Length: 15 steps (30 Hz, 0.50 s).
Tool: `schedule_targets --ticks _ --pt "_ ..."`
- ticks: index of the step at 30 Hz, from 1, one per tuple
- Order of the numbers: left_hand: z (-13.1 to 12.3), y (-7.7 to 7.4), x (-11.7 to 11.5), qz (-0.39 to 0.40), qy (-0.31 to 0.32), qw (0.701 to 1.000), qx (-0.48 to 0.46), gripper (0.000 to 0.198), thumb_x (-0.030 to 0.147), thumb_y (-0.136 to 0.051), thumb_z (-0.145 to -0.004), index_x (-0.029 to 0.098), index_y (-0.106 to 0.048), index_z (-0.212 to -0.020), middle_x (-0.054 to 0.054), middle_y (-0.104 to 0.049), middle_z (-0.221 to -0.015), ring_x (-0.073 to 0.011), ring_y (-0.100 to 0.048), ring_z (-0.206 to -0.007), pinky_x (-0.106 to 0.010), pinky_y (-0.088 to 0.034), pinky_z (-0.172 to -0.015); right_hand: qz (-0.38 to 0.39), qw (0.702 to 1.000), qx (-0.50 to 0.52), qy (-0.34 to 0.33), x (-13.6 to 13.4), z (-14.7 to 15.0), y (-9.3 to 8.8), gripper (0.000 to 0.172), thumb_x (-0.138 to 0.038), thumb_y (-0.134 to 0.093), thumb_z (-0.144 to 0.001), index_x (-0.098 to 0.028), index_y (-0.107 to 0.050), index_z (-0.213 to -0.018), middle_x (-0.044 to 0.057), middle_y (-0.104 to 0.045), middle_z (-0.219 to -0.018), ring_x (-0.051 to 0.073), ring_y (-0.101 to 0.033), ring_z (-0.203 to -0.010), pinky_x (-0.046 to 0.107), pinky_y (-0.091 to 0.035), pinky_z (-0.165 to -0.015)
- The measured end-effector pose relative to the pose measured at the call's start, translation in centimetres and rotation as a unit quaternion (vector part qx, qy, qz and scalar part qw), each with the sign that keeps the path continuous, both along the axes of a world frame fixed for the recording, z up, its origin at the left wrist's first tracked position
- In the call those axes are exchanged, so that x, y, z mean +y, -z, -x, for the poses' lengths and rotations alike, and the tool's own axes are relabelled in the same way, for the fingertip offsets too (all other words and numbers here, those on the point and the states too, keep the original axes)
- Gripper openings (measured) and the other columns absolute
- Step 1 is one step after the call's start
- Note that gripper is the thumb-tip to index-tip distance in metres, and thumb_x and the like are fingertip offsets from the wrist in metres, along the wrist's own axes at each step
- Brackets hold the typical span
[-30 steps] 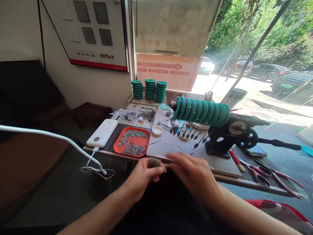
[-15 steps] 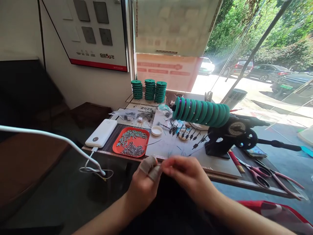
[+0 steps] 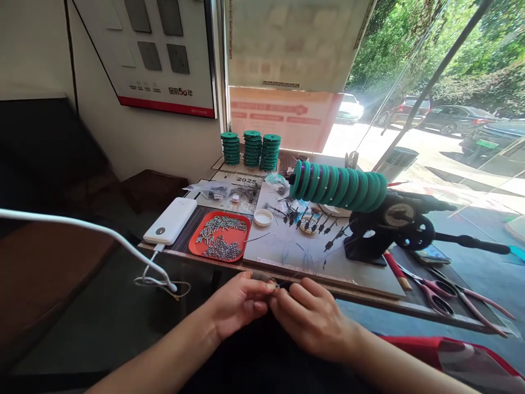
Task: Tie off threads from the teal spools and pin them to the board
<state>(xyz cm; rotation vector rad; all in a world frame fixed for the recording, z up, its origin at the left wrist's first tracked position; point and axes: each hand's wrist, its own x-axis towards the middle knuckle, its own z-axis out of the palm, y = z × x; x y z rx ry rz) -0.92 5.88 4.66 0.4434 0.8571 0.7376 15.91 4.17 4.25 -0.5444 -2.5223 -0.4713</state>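
My left hand [image 3: 244,303], with wrapped fingertips, meets my right hand [image 3: 305,314] in front of the table's near edge. Both are closed in a pinch around something tiny; a dark thin bit shows between the fingertips, too small to make out. Beyond them lies a pale board [image 3: 283,251] with line scraps and dark small pieces on it. An orange tray [image 3: 197,241] of small metal parts sits to the left, beside a small white dish [image 3: 263,218].
A black cranked winder [image 3: 400,216] carries a row of green spools [image 3: 340,187]. Scissors [image 3: 437,295] and pliers [image 3: 471,306] lie at right. At left are a white power bank [image 3: 171,221] and its cable. Green spool stacks [image 3: 252,149] stand at the back.
My left hand has turned so its palm side shows, and my right hand has rolled over, showing its back. Both fingertips sit slightly lower. A small dark piece now shows near the board's front edge.
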Motion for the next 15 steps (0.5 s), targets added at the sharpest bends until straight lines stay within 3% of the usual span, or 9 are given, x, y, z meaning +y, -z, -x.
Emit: schedule_targets --ticks 3,5,6,7,9,11,12,14,15 --pt "-0.1 -0.4 -0.2 -0.052 0.005 0.997 0.052 0.013 0.013 -0.069 -0.055 0.012 -0.061 -0.065 0.002 -0.053 -0.061 -0.005 -0.044 -0.053 -0.016 -0.029 -0.046 0.076 0.997 0.011 0.002 -0.8 0.5 0.3 0.026 -0.007 -0.034 -0.084 -0.011 -0.06 -0.085 0.005 -0.06 -0.07 0.014 -0.047 -0.056 0.029 -0.037 -0.051" --pt "-0.1 -0.7 -0.6 -0.158 0.013 0.978 0.139 0.007 0.015 -0.065 -0.06 0.012 -0.059 -0.06 0.0 -0.053 -0.064 -0.0064 -0.045 -0.054 -0.018 -0.031 -0.047 0.205 0.977 0.056 0.008 -1.6 0.7 -0.1 0.026 -0.008 -0.032 -0.085 -0.013 -0.058 -0.084 0.005 -0.06 -0.073 0.013 -0.049 -0.06 0.026 -0.04 -0.054" --pt "-0.1 -0.6 -0.8 -0.239 0.01 0.95 0.2 0.007 0.015 -0.063 -0.063 0.013 -0.058 -0.058 -0.001 -0.054 -0.068 -0.0081 -0.048 -0.058 -0.019 -0.035 -0.05 0.284 0.955 0.091 0.007 -1.9 0.8 -0.5 0.025 -0.009 -0.033 -0.086 -0.014 -0.056 -0.081 0.005 -0.06 -0.073 0.013 -0.05 -0.062 0.024 -0.041 -0.055" --pt "-0.1 -0.3 -1.0 -0.331 -0.001 0.905 0.266 0.009 0.014 -0.06 -0.066 0.013 -0.058 -0.057 -0.003 -0.056 -0.074 -0.0101 -0.05 -0.064 -0.021 -0.038 -0.055 0.362 0.923 0.131 0.004 -2.0 1.0 -1.0 0.023 -0.011 -0.035 -0.086 -0.016 -0.055 -0.076 0.004 -0.059 -0.073 0.012 -0.051 -0.063 0.022 -0.042 -0.056" --pt "0.0 0.9 -1.4 -0.514 -0.062 0.764 0.384 0.01 0.013 -0.056 -0.072 0.015 -0.06 -0.063 -0.005 -0.058 -0.086 -0.0138 -0.054 -0.076 -0.025 -0.043 -0.067 0.49 0.847 0.207 0.003 -1.4 1.3 -2.4 0.018 -0.017 -0.041 -0.085 -0.017 -0.053 -0.071 0.002 -0.057 -0.07 0.01 -0.05 -0.063 0.02 -0.041 -0.057" --pt "0.3 2.3 -1.7 -0.631 -0.134 0.617 0.451 0.012 0.012 -0.053 -0.075 0.018 -0.063 -0.077 -0.006 -0.059 -0.089 -0.0158 -0.056 -0.08 -0.027 -0.044 -0.074 0.587 0.762 0.272 0.024 0.3 2.0 -3.8 0.015 -0.024 -0.046 -0.083 -0.017 -0.053 -0.072 -0.001 -0.055 -0.065 0.008 -0.047 -0.054 0.019 -0.038 -0.05" --pt "0.4 2.9 -1.7 -0.663 -0.156 0.559 0.473 0.015 0.011 -0.053 -0.076 0.019 -0.064 -0.082 -0.006 -0.06 -0.089 -0.0165 -0.057 -0.081 -0.027 -0.045 -0.076 0.63 0.715 0.301 0.039 1.4 2.5 -4.4 0.014 -0.026 -0.048 -0.082 -0.016 -0.053 -0.072 -0.002 -0.054 -0.063 0.006 -0.042 -0.047 0.019 -0.034 -0.045" --pt "0.6 3.4 -1.6 -0.7 -0.168 0.493 0.488 0.02 0.009 -0.053 -0.076 0.02 -0.064 -0.089 -0.006 -0.062 -0.088 -0.0177 -0.058 -0.083 -0.028 -0.045 -0.077 0.705 0.628 0.326 0.06 3.5 3.5 -5.2 0.016 -0.027 -0.047 -0.081 -0.015 -0.051 -0.071 -0.003 -0.052 -0.06 0.003 -0.031 -0.037 0.018 -0.026 -0.037" --pt "0.7 3.3 -1.6 -0.706 -0.154 0.493 0.484 0.021 0.009 -0.053 -0.076 0.02 -0.064 -0.089 -0.006 -0.063 -0.088 -0.0182 -0.058 -0.083 -0.029 -0.045 -0.077 0.727 0.602 0.323 0.061 4.3 3.9 -5.3 0.016 -0.026 -0.047 -0.08 -0.015 -0.05 -0.069 -0.004 -0.051 -0.058 0.003 -0.029 -0.036 0.018 -0.025 -0.036"
